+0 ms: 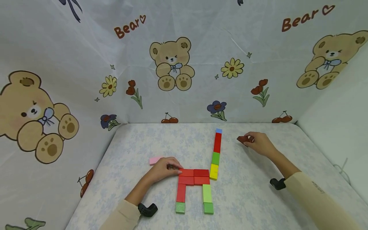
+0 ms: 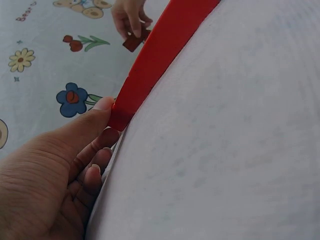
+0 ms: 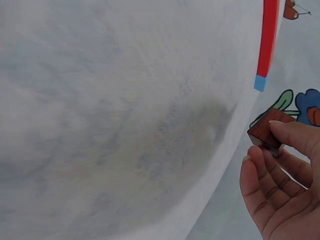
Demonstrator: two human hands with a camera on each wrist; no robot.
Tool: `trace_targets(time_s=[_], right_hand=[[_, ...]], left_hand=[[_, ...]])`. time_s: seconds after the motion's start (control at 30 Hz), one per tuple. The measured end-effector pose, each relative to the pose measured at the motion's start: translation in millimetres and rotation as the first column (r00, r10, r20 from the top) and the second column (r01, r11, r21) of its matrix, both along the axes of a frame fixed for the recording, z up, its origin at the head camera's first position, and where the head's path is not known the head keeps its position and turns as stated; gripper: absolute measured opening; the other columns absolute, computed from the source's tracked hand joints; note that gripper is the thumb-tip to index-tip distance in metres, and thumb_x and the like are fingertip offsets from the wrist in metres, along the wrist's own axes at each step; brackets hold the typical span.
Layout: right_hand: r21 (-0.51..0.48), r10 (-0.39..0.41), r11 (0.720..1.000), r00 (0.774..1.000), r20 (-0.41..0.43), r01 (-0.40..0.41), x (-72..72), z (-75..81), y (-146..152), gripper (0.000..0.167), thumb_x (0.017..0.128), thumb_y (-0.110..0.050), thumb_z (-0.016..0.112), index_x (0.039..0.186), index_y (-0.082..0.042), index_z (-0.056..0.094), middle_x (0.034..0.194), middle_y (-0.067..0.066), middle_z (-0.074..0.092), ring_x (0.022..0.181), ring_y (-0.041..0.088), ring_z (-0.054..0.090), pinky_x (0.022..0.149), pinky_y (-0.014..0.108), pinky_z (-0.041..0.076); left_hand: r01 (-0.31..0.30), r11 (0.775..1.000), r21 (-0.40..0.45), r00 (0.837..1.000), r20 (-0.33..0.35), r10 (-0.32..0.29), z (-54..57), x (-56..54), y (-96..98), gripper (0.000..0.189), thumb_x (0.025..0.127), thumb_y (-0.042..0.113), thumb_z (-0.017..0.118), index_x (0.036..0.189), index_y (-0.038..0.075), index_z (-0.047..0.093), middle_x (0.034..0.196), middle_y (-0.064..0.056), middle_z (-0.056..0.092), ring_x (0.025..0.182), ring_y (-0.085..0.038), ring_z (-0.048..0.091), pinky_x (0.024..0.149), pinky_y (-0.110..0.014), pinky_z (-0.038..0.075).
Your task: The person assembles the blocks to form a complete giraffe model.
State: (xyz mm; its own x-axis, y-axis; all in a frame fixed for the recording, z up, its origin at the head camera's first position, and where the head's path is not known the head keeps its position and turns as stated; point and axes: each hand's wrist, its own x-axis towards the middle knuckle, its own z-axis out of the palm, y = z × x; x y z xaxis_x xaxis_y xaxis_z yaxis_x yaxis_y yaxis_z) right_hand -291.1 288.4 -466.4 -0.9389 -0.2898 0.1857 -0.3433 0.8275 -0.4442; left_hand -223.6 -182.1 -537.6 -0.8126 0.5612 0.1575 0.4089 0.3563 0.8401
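Observation:
Toward the middle of the table, several red blocks [image 1: 194,180] lie flat, joined edge to edge in two rows. My left hand [image 1: 164,169] is at their left end, thumb and index finger pinching the corner of the upper left red block [image 1: 187,172]. The left wrist view shows the thumb against the end of that red strip [image 2: 145,70]. Farther back on the right, my right hand [image 1: 262,145] holds a small dark brown wooden block [image 3: 270,127] between thumb and fingers, raised above the table.
A column of yellow [image 1: 214,172], green [image 1: 215,158], red [image 1: 217,142] and blue [image 1: 219,131] blocks rises from the red group's right end. Two legs below it end in green blocks [image 1: 180,208]. A pink block [image 1: 155,160] lies behind my left hand. A bear-print cloth [image 1: 201,95] backs the table.

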Motion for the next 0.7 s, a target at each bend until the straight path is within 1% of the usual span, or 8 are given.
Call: trace_targets(time_s=[0.17,0.33,0.47,0.6,0.7], right_hand=[[0.008,-0.023,1.000,0.999,0.036,0.022,-24.6,-4.8,-12,0.033,0.091,-0.011,0.074,0.118,0.008,0.067,0.089,0.016,0.069,0.073,0.024,0.061,0.060,0.035,0.048],[0.029,-0.057,0.998,0.995,0.084,0.055,-47.2,-10.7,-27,0.035,0.092,-0.012,0.074,0.121,0.007,0.066,0.094,0.017,0.069,0.079,0.026,0.060,0.066,0.037,0.050],[0.035,-0.077,0.997,0.992,0.102,0.074,-58.0,-12.6,-37,0.035,0.092,-0.012,0.073,0.121,0.006,0.066,0.095,0.018,0.069,0.079,0.027,0.059,0.066,0.037,0.050],[0.051,-0.090,0.995,0.989,0.114,0.084,-65.2,-16.2,-40,0.035,0.092,-0.011,0.073,0.122,0.007,0.066,0.096,0.019,0.069,0.079,0.028,0.060,0.064,0.036,0.050],[0.064,-0.105,0.993,0.986,0.131,0.097,-68.7,-18.3,-42,0.036,0.093,-0.012,0.073,0.123,0.006,0.066,0.097,0.019,0.069,0.080,0.028,0.060,0.066,0.036,0.051]], left_hand=[[-0.002,1.000,0.002,1.000,-0.003,0.002,-0.9,1.1,0.5,0.015,0.088,0.032,0.081,0.103,0.034,0.079,0.100,0.014,0.071,0.081,-0.012,0.061,0.068,-0.027,0.049],[-0.010,1.000,0.022,1.000,0.009,0.010,-2.0,1.2,0.1,0.014,0.088,0.030,0.082,0.101,0.034,0.079,0.099,0.013,0.071,0.080,-0.012,0.061,0.066,-0.025,0.047],[-0.004,1.000,0.013,1.000,0.000,0.004,-2.0,0.2,-0.5,0.015,0.088,0.030,0.081,0.102,0.034,0.079,0.099,0.013,0.071,0.080,-0.013,0.060,0.067,-0.026,0.047],[0.006,1.000,0.011,1.000,-0.006,-0.006,-1.3,0.1,-0.3,0.015,0.089,0.029,0.081,0.103,0.032,0.079,0.100,0.012,0.071,0.080,-0.013,0.061,0.068,-0.026,0.048],[0.012,1.000,0.010,1.000,-0.003,-0.012,-0.8,0.1,-0.1,0.016,0.089,0.029,0.081,0.104,0.031,0.079,0.100,0.012,0.071,0.081,-0.012,0.061,0.068,-0.026,0.049]])
